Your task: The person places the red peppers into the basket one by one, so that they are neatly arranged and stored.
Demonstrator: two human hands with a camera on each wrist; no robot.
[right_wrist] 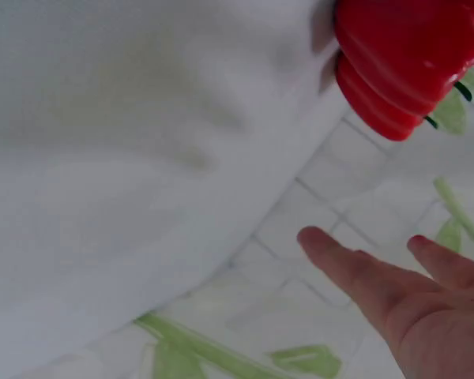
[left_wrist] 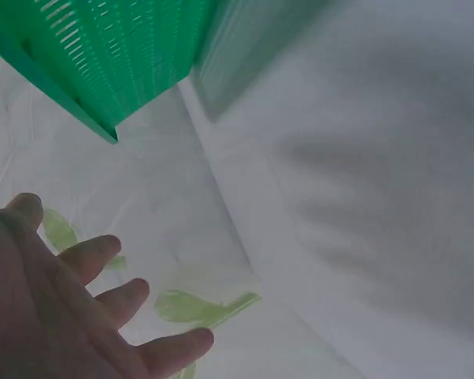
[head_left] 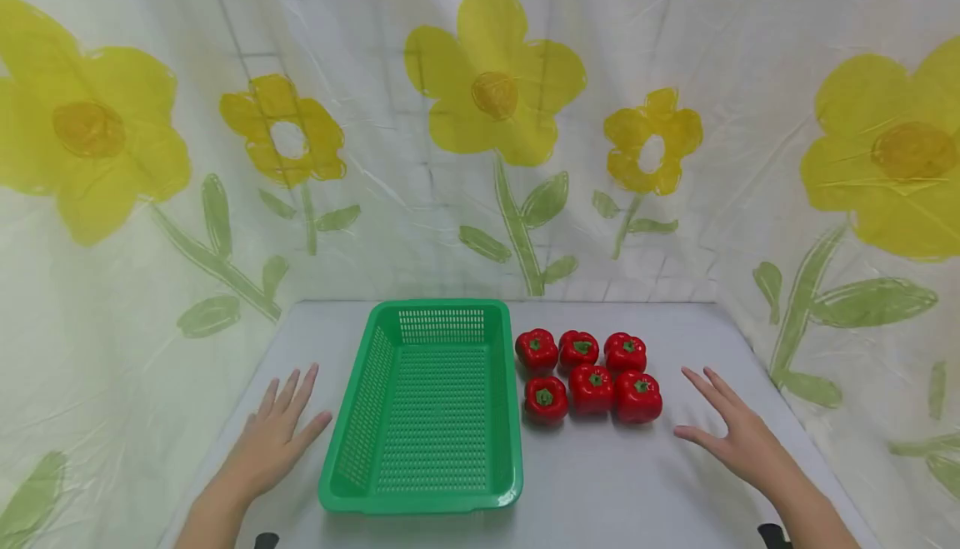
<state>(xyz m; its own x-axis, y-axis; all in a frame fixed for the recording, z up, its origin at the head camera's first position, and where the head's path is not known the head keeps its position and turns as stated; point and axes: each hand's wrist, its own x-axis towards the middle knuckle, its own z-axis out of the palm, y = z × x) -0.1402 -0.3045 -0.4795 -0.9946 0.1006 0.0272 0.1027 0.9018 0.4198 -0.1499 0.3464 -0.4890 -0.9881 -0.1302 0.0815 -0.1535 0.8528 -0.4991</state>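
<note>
Left hand [head_left: 270,441]: nearest us at lower left, its fingers straight and spread, thumb held well apart toward the basket; we see nothing in its grasp.
Right hand [head_left: 742,442]: at lower right, fingers extended and thumb set apart, also without a load; its fingertips point toward the peppers, near them but not touching.
Red bell peppers [head_left: 638,397]: six, close together in two rows of three, green stems showing, just right of the basket; the front-right one is nearest our right hand.
Green plastic basket [head_left: 420,502]: slotted and rectangular, with nothing in it, between our left hand and the peppers.
White table [head_left: 600,482]: bears both the basket and the peppers; shadows of our fingers fall on it in the wrist views.
Flower-print curtain [head_left: 375,241]: hangs behind and at both sides, yellow blooms and lettering on white.
Step in hand: we judge this a ready pose, with no handling begun.
Next move: taking a pepper would, we think, call for our right hand to reach inward and curl round the front-right one.
</note>
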